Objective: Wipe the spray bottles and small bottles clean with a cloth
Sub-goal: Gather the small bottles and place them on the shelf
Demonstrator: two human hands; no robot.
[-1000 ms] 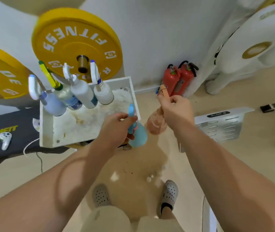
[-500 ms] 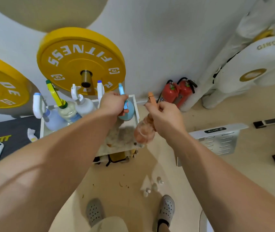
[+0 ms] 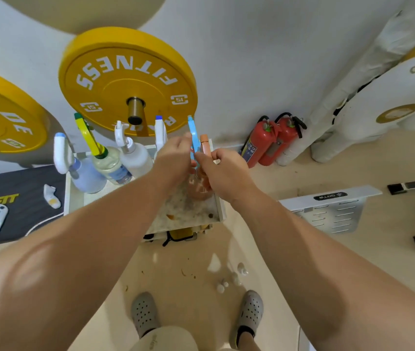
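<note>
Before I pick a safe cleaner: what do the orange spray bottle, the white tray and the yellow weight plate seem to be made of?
The orange spray bottle: translucent glossy plastic; light passes through its body. The white tray: probably painted metal or plastic, matte and stained; the look leaves it open. The yellow weight plate: likely matte rubber with printed white letters round a shiny metal hub.

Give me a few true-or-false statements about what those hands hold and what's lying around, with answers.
1. The left hand holds the blue spray bottle, the right hand the orange spray bottle. True.
2. The fire extinguishers are green. False: they are red.
3. Small white bottles lie on the floor near the shoes. True.
4. The weight plate marked FITNESS is blue. False: it is yellow.
</note>
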